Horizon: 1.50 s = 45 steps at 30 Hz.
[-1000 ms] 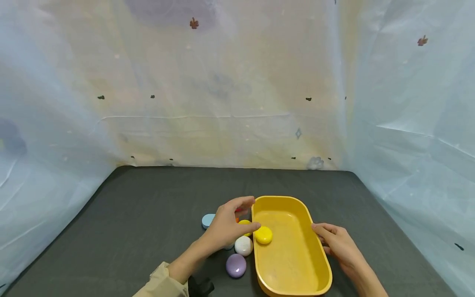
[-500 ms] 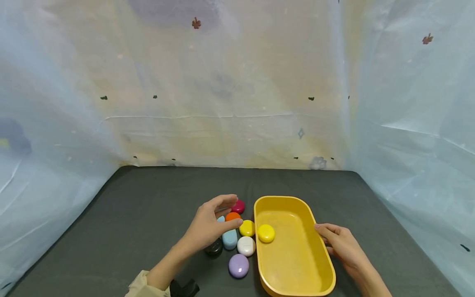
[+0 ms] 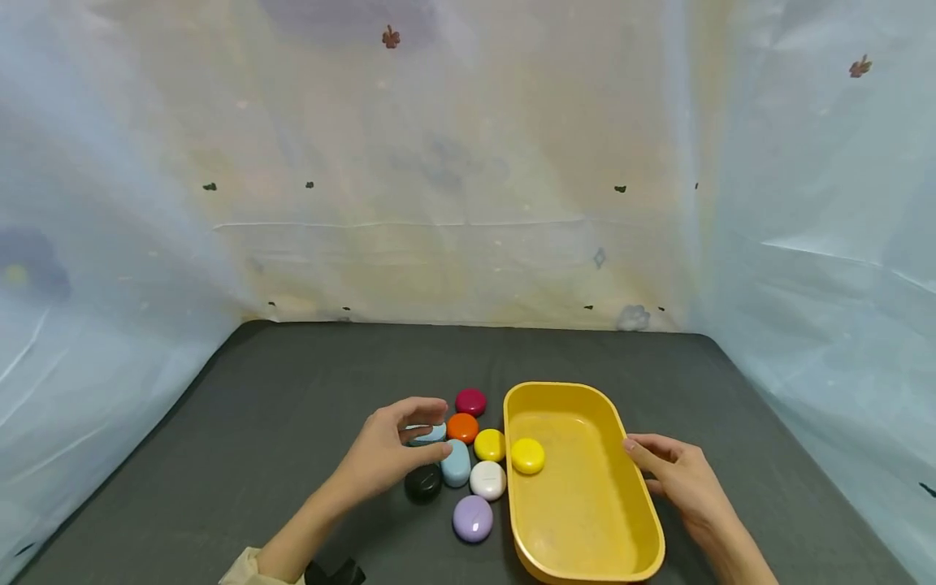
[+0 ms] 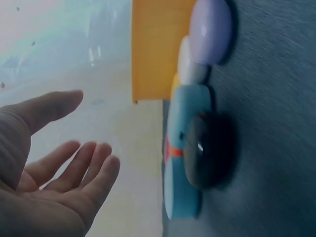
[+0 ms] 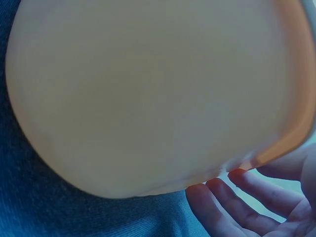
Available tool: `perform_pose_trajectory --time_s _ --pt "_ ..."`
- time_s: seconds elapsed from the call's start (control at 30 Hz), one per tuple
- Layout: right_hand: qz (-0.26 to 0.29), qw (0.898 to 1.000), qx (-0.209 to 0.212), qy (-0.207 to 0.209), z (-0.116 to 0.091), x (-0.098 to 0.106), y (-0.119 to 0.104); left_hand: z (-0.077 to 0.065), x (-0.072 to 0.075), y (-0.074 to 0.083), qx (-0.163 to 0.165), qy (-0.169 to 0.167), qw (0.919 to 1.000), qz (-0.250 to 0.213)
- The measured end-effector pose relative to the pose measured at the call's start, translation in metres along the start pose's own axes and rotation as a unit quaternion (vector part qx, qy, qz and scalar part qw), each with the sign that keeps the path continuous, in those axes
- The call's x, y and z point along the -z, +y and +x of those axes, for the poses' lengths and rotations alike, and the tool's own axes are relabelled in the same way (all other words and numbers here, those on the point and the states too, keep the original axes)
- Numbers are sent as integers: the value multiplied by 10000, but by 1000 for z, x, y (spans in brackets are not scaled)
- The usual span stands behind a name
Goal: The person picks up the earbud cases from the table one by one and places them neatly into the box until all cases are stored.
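Observation:
My left hand, thumb and fingers spread apart, hovers over the left side of a cluster of smooth, pebble-like pieces and holds nothing. Nearest to it are a black piece and two light blue pieces, one upright oblong and one partly behind the fingers. My right hand grips the right wall of a yellow tray, thumb at the rim, and in the right wrist view its fingertips touch the tray's outside. A single yellow piece lies inside the tray by its left wall.
Along the tray's left side lie crimson, orange, yellow, white and purple pieces. All rest on a dark grey cloth-covered table, enclosed by pale patterned sheets.
My left hand has drawn back leftward from the tray's left rim, uncovering the crimson, orange and light blue pieces. The right hand keeps its grip on the tray.

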State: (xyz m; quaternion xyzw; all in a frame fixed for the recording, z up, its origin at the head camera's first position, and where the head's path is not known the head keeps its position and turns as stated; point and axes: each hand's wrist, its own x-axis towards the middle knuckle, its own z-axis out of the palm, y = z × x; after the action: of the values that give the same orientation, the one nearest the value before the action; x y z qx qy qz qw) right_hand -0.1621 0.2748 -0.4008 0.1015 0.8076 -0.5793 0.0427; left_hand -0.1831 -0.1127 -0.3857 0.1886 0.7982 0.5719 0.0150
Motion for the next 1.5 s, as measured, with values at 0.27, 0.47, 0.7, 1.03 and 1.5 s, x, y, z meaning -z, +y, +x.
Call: perform_pose_trajectory --time_s 0.27,0.47,0.7,1.03,1.5 --pt "-17 9999 -116 29 -2 4 6 -19 14 -15 219 -69 9997 40" --pt "-8 9999 -128 17 0 9 7 -29 10 -23 394 155 9990 -171" --pt "4 9999 -148 3 0 8 5 -28 7 -31 495 370 9981 -61" --pt "-84 9996 -259 7 0 10 6 -28 1 -39 499 273 9983 -145" --pt "-6 9996 -276 -49 3 11 7 -28 -4 -39 653 -71 9975 -277"
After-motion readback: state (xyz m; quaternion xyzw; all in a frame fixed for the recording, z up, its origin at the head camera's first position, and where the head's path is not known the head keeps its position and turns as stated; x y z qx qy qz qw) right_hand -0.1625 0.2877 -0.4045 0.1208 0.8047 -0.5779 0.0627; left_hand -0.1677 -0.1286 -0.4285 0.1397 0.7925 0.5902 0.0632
